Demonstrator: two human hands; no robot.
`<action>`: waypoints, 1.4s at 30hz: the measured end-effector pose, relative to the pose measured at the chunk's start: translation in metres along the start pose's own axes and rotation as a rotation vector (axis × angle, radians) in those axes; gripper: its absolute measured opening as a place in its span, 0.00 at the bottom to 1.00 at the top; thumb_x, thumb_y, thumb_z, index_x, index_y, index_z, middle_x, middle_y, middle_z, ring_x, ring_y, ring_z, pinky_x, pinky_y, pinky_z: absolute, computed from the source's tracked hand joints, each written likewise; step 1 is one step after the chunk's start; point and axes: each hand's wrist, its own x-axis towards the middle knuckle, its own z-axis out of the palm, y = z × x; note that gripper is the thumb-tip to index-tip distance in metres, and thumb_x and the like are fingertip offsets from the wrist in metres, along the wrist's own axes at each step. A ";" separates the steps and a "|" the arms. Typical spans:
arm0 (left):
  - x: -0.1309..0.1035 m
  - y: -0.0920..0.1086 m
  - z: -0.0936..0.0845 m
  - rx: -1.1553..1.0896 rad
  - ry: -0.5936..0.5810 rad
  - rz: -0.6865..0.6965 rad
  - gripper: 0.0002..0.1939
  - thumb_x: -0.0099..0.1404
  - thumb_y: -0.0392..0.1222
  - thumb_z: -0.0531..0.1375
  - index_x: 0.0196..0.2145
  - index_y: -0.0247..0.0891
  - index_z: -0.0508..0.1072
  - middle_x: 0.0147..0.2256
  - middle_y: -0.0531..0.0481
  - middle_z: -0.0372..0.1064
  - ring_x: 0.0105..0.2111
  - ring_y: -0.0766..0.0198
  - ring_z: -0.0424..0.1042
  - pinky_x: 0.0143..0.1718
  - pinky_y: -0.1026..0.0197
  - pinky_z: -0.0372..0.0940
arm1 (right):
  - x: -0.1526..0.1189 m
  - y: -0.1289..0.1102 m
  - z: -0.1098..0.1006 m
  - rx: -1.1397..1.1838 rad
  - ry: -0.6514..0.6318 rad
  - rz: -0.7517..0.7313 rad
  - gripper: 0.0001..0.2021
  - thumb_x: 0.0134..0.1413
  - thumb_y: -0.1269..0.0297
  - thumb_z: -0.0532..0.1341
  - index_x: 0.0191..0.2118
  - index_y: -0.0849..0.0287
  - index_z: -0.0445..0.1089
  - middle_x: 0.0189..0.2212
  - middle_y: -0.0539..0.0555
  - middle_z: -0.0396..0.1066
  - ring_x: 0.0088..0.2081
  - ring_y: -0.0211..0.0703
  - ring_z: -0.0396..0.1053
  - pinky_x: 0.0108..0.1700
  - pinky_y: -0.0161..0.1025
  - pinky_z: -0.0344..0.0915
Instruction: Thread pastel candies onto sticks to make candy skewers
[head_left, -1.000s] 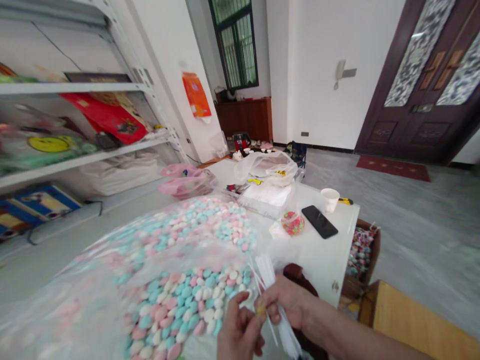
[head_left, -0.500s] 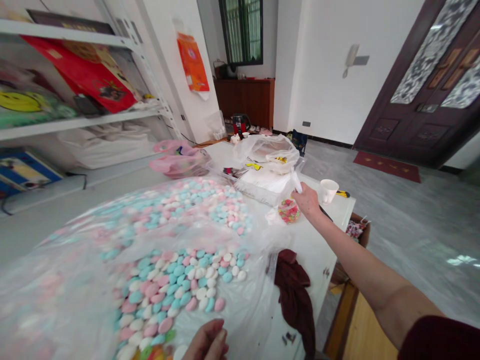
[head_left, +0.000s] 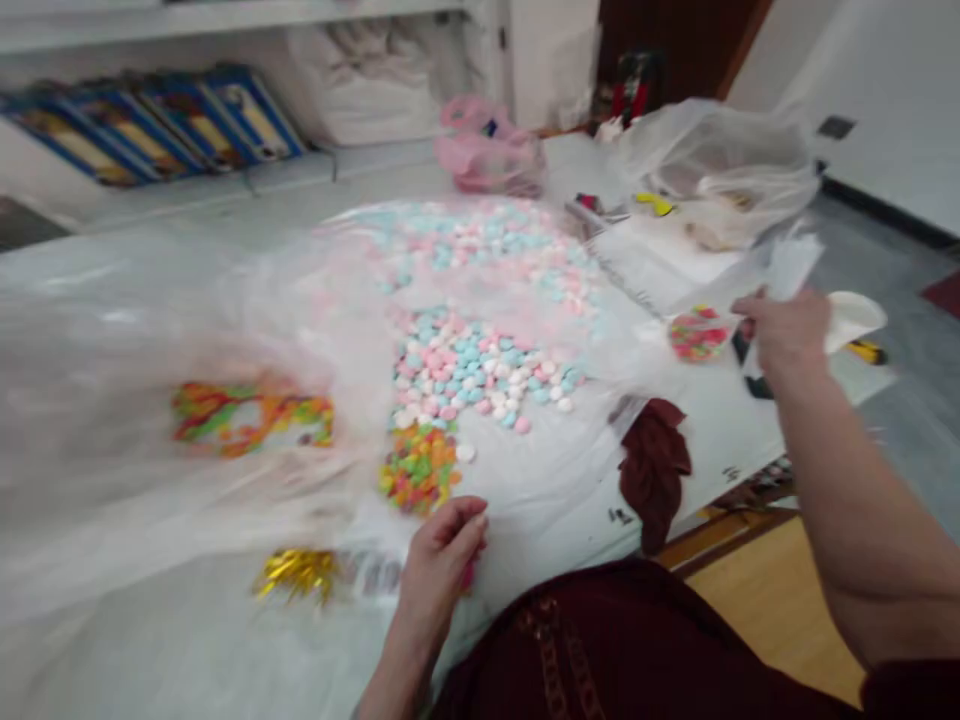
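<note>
My left hand [head_left: 439, 555] is closed in a pinch at the table's front edge, below a heap of multicoloured candies [head_left: 420, 465]; what it holds, if anything, is hidden. Something pink shows just behind it. My right hand [head_left: 791, 325] reaches out to the right, its fingers round a blurred white piece [head_left: 795, 265], beside a small bag of red and green candies [head_left: 697, 333] and a white cup [head_left: 855, 318]. Pink, blue and white candies [head_left: 480, 370] lie on clear plastic mid-table. Gold twist ties [head_left: 300, 573] lie left of my left hand.
A maroon cloth [head_left: 655, 465] hangs by the table's front edge. Large clear plastic [head_left: 112, 460] covers the left side. Behind are a pink bag [head_left: 491, 155], a clear plastic bag [head_left: 720, 150] and a tray [head_left: 660, 260]. A yellow cutter [head_left: 868, 351] lies at the right.
The view has swung left and down, bringing the gold ties and more multicoloured candies into sight. My right hand remains at the white piece; my left hand now shows more fully, still pinched.
</note>
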 end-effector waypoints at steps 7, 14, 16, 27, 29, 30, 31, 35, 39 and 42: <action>-0.024 -0.040 -0.022 0.246 -0.064 -0.001 0.09 0.55 0.44 0.56 0.25 0.36 0.70 0.20 0.55 0.62 0.22 0.67 0.61 0.25 0.65 0.57 | -0.129 -0.021 0.055 0.276 -0.620 0.326 0.11 0.33 0.67 0.68 0.24 0.58 0.66 0.15 0.47 0.63 0.15 0.33 0.53 0.16 0.33 0.43; -0.005 -0.033 -0.030 0.850 0.300 0.387 0.11 0.64 0.39 0.51 0.32 0.39 0.73 0.33 0.47 0.70 0.35 0.60 0.68 0.37 0.60 0.61 | -0.253 -0.013 0.107 0.242 -1.118 0.561 0.11 0.38 0.62 0.65 0.29 0.61 0.66 0.14 0.45 0.62 0.16 0.33 0.56 0.16 0.31 0.50; 0.003 -0.032 -0.025 0.982 0.362 0.443 0.12 0.65 0.37 0.50 0.37 0.39 0.73 0.36 0.45 0.69 0.37 0.59 0.68 0.38 0.59 0.61 | -0.262 -0.015 0.111 0.245 -1.138 0.616 0.12 0.37 0.63 0.64 0.30 0.61 0.66 0.14 0.44 0.61 0.16 0.32 0.55 0.15 0.30 0.47; 0.023 -0.029 -0.011 1.198 0.399 0.501 0.10 0.66 0.35 0.50 0.36 0.38 0.71 0.34 0.45 0.68 0.35 0.57 0.67 0.36 0.57 0.60 | -0.242 -0.008 0.109 0.146 -1.093 0.576 0.15 0.34 0.66 0.62 0.35 0.63 0.67 0.18 0.44 0.63 0.15 0.30 0.54 0.16 0.30 0.47; 0.030 -0.016 -0.004 1.222 0.371 0.555 0.11 0.67 0.35 0.50 0.39 0.39 0.72 0.35 0.45 0.68 0.36 0.56 0.67 0.37 0.56 0.60 | -0.237 -0.005 0.108 0.143 -1.104 0.558 0.15 0.35 0.67 0.62 0.36 0.62 0.66 0.19 0.44 0.62 0.16 0.31 0.56 0.18 0.31 0.49; 0.035 -0.010 0.000 1.247 0.355 0.579 0.11 0.66 0.35 0.50 0.40 0.39 0.72 0.36 0.44 0.68 0.37 0.55 0.67 0.37 0.55 0.60 | -0.235 -0.005 0.107 0.109 -1.114 0.538 0.15 0.35 0.67 0.61 0.35 0.61 0.66 0.18 0.44 0.61 0.16 0.32 0.57 0.18 0.31 0.50; 0.041 -0.003 0.004 1.280 0.340 0.594 0.11 0.66 0.34 0.50 0.40 0.39 0.72 0.37 0.43 0.68 0.38 0.54 0.67 0.38 0.55 0.60 | -0.233 -0.004 0.106 0.044 -1.127 0.508 0.13 0.36 0.68 0.60 0.35 0.60 0.65 0.18 0.43 0.60 0.16 0.33 0.57 0.19 0.31 0.51; 0.062 0.010 0.013 1.408 0.310 0.567 0.11 0.65 0.33 0.49 0.35 0.36 0.72 0.37 0.41 0.67 0.39 0.50 0.66 0.37 0.52 0.60 | -0.227 -0.003 0.099 -0.339 -1.191 0.188 0.07 0.39 0.71 0.55 0.30 0.57 0.66 0.18 0.45 0.61 0.18 0.35 0.60 0.23 0.33 0.53; 0.067 0.012 0.018 1.369 0.298 0.595 0.11 0.66 0.36 0.50 0.35 0.37 0.71 0.35 0.43 0.67 0.38 0.52 0.66 0.38 0.53 0.60 | -0.222 0.002 0.090 -0.395 -1.196 0.062 0.05 0.39 0.72 0.56 0.27 0.57 0.66 0.19 0.46 0.62 0.23 0.37 0.63 0.27 0.33 0.54; 0.067 0.013 0.028 1.246 0.216 0.686 0.09 0.67 0.37 0.51 0.38 0.38 0.71 0.37 0.45 0.68 0.38 0.56 0.66 0.40 0.56 0.61 | -0.216 0.007 0.080 -0.089 -1.066 0.423 0.09 0.40 0.68 0.58 0.33 0.58 0.66 0.17 0.44 0.61 0.18 0.35 0.60 0.23 0.33 0.54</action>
